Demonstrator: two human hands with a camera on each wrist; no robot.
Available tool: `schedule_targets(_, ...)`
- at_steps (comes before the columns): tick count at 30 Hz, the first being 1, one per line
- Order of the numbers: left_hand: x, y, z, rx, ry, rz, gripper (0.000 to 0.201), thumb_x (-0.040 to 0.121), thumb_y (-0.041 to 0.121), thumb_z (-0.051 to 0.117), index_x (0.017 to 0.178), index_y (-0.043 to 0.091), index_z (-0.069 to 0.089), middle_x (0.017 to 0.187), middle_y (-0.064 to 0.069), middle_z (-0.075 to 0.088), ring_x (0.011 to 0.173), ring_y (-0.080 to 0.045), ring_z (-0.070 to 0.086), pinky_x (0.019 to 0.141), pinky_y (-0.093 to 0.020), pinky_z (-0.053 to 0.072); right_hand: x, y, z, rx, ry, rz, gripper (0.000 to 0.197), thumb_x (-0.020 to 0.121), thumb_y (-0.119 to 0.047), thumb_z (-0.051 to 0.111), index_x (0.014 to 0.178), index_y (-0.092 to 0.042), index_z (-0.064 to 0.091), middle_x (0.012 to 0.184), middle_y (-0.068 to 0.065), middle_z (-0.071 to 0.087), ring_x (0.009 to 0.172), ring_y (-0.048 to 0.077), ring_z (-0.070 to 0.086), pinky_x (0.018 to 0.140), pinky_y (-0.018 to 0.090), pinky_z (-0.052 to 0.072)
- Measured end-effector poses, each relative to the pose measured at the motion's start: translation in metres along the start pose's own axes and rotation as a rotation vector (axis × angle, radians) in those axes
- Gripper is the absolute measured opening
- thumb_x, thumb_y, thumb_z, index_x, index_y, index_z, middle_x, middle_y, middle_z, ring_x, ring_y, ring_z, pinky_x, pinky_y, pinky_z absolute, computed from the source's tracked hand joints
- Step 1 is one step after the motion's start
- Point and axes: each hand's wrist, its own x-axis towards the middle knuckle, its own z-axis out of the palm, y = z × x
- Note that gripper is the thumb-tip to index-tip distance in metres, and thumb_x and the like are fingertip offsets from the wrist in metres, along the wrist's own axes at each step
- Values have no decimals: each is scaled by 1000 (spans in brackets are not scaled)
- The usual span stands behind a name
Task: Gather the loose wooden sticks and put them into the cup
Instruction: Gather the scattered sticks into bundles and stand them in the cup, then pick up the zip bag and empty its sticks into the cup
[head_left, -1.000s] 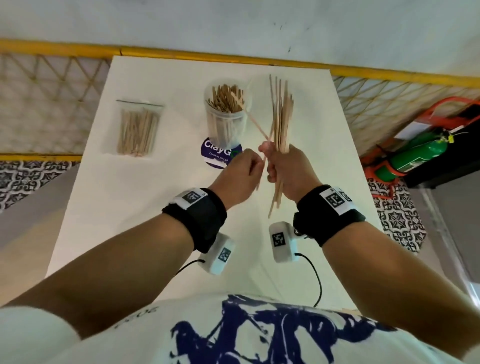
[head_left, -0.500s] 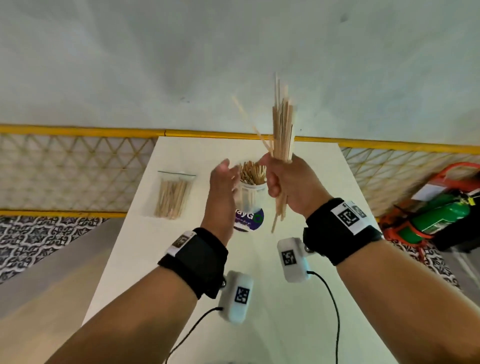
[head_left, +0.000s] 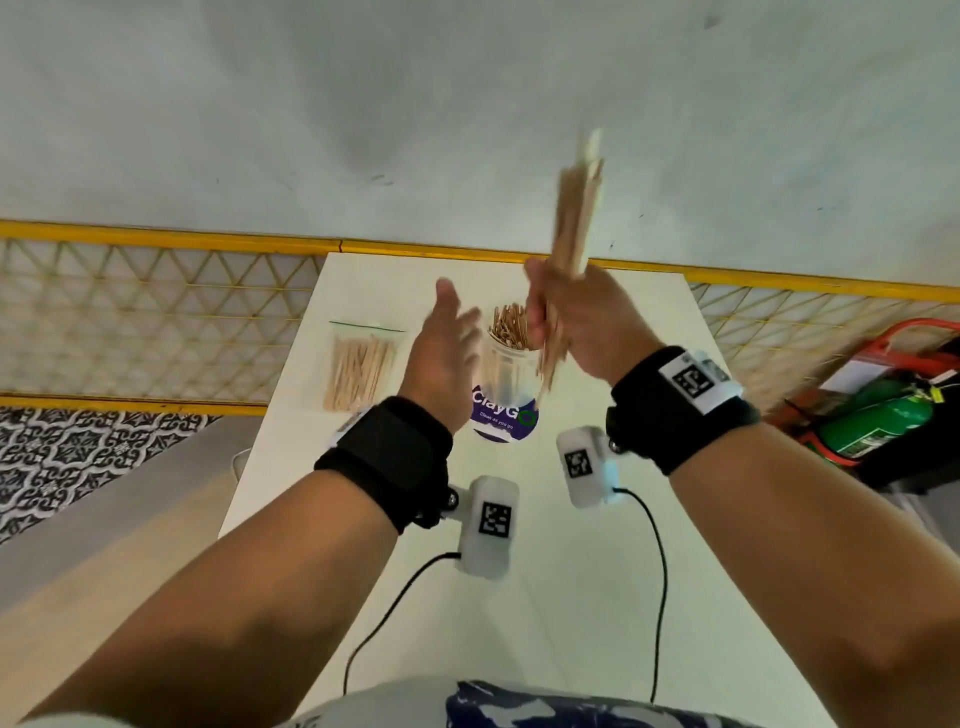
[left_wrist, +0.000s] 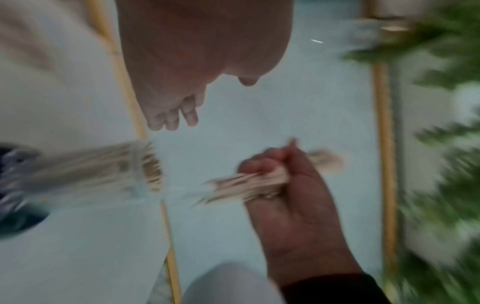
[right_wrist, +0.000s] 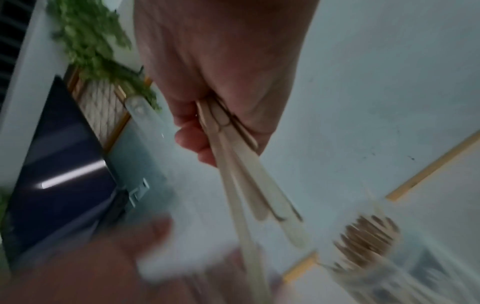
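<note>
Since half a second ago your right hand (head_left: 582, 322) has drawn the bundle of wooden sticks (head_left: 574, 228) a little to the right, the one stick that splayed out to the left now lies in with the rest, and your left hand (head_left: 441, 358) has stayed raised beside the cup.

Nearest you, both forearms reach out over the white table (head_left: 597, 597), each with a black wrist strap and a white camera pod hanging under it. Your left hand is held up with fingers straight and spread, gripping nothing, just left of the cup (head_left: 506, 364). Your right hand is curled tight round the sticks near their lower third; the bundle stands nearly upright, blurred at the top, with its lower ends hanging just over the right side of the cup's mouth. The right wrist view shows the flat stick ends fanning out below your fingers (right_wrist: 192, 139).

The clear cup stands on a purple round sticker (head_left: 504, 415) and is already packed with sticks. To its left a clear bag of sticks (head_left: 361, 366) lies flat on the table. Beyond the table's far edge runs a yellow rail (head_left: 156, 241) along the pale wall.
</note>
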Motion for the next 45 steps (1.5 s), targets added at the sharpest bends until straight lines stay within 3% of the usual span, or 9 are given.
schedule_targets(4, -1, -26, -5, -332, 38, -428, 73, 94, 62, 31, 126, -1, 51, 110, -18, 61, 105, -33, 57, 107, -46, 38, 7, -24, 2, 241, 12, -105, 39, 95, -22, 58, 57, -12, 58, 55, 11, 57, 50, 27, 56, 49, 27, 46)
schedule_targets(8, -1, -29, 11, -530, 54, -425, 52, 101, 40, 33, 96, -3, 60, 77, -17, 69, 77, -27, 66, 82, -38, 56, -4, 2, 24, 372, -34, -36, 19, 84, -2, 66, 66, -5, 62, 62, 12, 66, 58, 28, 66, 62, 33, 57)
schedule_targets(14, 11, -38, 11, -547, 98, -426, 32, 99, 13, 31, 100, -3, 59, 70, -16, 68, 56, -24, 69, 51, -30, 58, -3, 31, 30, 470, 35, -40, 11, 73, -4, 68, 82, -7, 62, 70, 12, 67, 67, 28, 67, 80, 42, 54)
schedule_targets(24, 59, -54, -35, -185, 129, -478, 41, 99, 40, 39, 119, 7, 54, 102, -12, 58, 93, -26, 57, 90, -41, 45, 73, 20, -5, 113, 454, -141, 30, 91, -36, 61, 69, -16, 54, 46, -2, 52, 47, 19, 55, 54, 28, 48)
schedule_targets(29, 92, -48, -100, 121, 244, -301, 16, 95, 33, 50, 92, 19, 56, 95, 0, 53, 84, -16, 52, 77, -29, 41, 116, 44, -12, 40, 393, -109, 23, 82, -28, 74, 72, -16, 55, 55, -3, 63, 59, 22, 65, 62, 31, 53)
schedule_targets(33, 117, -39, -131, 752, 286, -67, 14, 95, 22, 50, 86, 16, 59, 86, -10, 51, 80, -24, 49, 66, -31, 37, 122, 96, -4, -177, 387, -1, 26, 79, -18, 74, 79, -22, 49, 66, 1, 64, 64, 17, 70, 66, 30, 53)
schedule_targets(37, 152, -47, -167, 1198, 325, 41, 44, 85, 41, 50, 112, 7, 60, 116, -20, 60, 110, -37, 54, 95, -41, 44, 124, 113, -3, -326, 437, -102, 11, 87, -23, 64, 95, -26, 58, 79, 1, 67, 77, 18, 68, 75, 29, 53)
schedule_targets(41, 164, -74, -190, 1495, 252, 34, 67, 89, 47, 51, 142, 10, 36, 145, -20, 38, 132, -41, 35, 109, -46, 30, 113, 121, -5, -724, 268, -345, 39, 98, -34, 37, 116, -12, 64, 113, 3, 64, 107, 20, 59, 90, 28, 45)
schedule_targets(45, 141, -107, -194, 1707, 107, 26, 79, 92, 49, 44, 152, 10, 9, 160, -13, 9, 146, -35, 7, 119, -44, 7, 107, 131, 1, -1206, -160, -270, 74, 89, -56, 7, 121, -14, 60, 132, 6, 56, 123, 28, 49, 104, 37, 35)
